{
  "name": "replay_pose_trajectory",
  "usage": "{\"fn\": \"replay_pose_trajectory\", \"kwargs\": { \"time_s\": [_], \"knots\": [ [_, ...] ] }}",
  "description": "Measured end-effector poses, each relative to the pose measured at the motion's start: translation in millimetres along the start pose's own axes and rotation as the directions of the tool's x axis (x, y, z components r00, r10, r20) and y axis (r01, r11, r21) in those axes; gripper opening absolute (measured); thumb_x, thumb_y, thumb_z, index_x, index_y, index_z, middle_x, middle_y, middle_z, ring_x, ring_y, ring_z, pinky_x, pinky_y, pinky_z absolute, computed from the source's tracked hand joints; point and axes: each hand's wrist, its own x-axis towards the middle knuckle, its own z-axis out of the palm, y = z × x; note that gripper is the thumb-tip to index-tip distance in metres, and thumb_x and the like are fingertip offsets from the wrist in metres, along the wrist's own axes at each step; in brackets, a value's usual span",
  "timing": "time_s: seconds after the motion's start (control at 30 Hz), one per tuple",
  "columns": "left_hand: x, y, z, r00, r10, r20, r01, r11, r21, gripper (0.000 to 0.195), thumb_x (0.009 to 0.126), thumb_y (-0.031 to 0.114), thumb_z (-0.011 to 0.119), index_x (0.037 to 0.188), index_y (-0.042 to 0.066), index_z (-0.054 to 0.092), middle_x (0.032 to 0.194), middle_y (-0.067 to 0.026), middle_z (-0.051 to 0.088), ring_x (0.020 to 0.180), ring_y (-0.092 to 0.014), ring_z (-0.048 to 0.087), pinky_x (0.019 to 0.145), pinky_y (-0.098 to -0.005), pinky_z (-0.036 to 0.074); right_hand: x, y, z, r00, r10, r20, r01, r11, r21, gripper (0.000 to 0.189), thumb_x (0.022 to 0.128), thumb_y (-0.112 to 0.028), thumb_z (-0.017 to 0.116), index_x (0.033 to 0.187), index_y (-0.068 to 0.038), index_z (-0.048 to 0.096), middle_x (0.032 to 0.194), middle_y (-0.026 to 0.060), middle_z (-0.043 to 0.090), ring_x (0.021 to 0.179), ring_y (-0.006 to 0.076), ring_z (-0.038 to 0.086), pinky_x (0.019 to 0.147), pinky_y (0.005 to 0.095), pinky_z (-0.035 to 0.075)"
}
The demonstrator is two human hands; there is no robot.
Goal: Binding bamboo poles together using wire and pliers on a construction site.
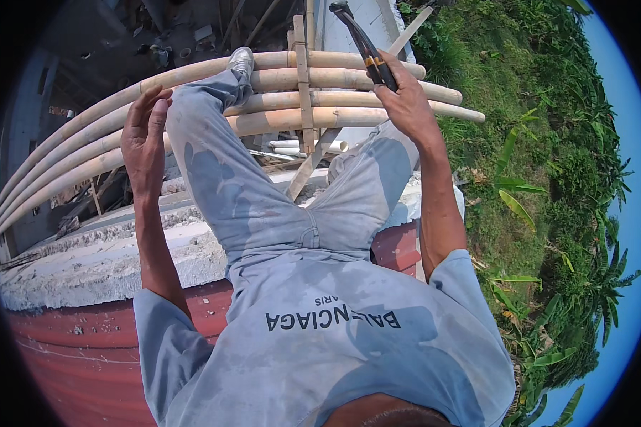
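My right hand [406, 99] grips a hand tool with black-and-orange handles [376, 66], apparently pincers, its dark head pointing up and away from me. Beneath that hand run several long bamboo poles [278, 101], side by side, their cut ends reaching past it on the right. My left hand [147, 120] is raised beside my left knee, above the poles, with the thumb apart from slightly bent fingers and nothing in it. A wooden slat [303, 80] crosses over the poles between my legs. My left shoe [241, 61] is on the far poles.
I sit at a rough concrete wall top [112, 272], above red corrugated roofing [80, 352]. White pipes [336, 146] and a slanting board [312, 165] show below the poles. A deep drop with debris [192, 32] opens beyond. To the right, a green slope [491, 160] falls away.
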Motion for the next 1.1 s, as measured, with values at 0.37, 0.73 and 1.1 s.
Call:
{"fn": "replay_pose_trajectory", "kwargs": {
  "time_s": [0.37,0.73,1.1],
  "knots": [
    [9,-108,260,0.324,-0.85,0.415,0.73,-0.054,-0.681,0.027,0.1,0.024,0.044,0.123,0.012,0.045,0.115,-0.007,0.053,0.107,-0.024,0.055,0.097,-0.0509,0.044,31,153,145,0.873,0.397,0.285,-0.012,0.599,-0.8,0.028,0.092,-0.024,0.05,0.117,-0.027,0.063,0.116,0.0169,0.058,0.116,0.0402,0.052,0.088,0.0477,0.041],
    [-103,-247,392,-0.26,-0.81,0.525,0.873,-0.43,-0.231,0.035,0.099,0.041,0.048,0.124,0.016,0.047,0.113,-0.008,0.052,0.103,-0.03,0.054,0.09,-0.0651,0.041,-36,222,199,0.75,0.587,0.306,-0.07,0.53,-0.845,0.055,0.09,-0.019,0.054,0.143,-0.017,0.04,0.149,0.019,0.033,0.138,0.0435,0.026,0.107,0.053,0.028],
    [-79,-276,393,-0.128,-0.793,0.595,0.932,-0.301,-0.2,0.021,0.104,0.021,0.033,0.124,0.019,0.036,0.117,-0.0061,0.062,0.103,-0.023,0.062,0.077,-0.0515,0.055,-6,231,220,0.818,0.436,0.376,0.045,0.603,-0.796,0.047,0.088,-0.02,0.057,0.134,-0.019,0.049,0.151,0.0198,0.03,0.14,0.0448,0.022,0.109,0.0545,0.022]
  ]
}}
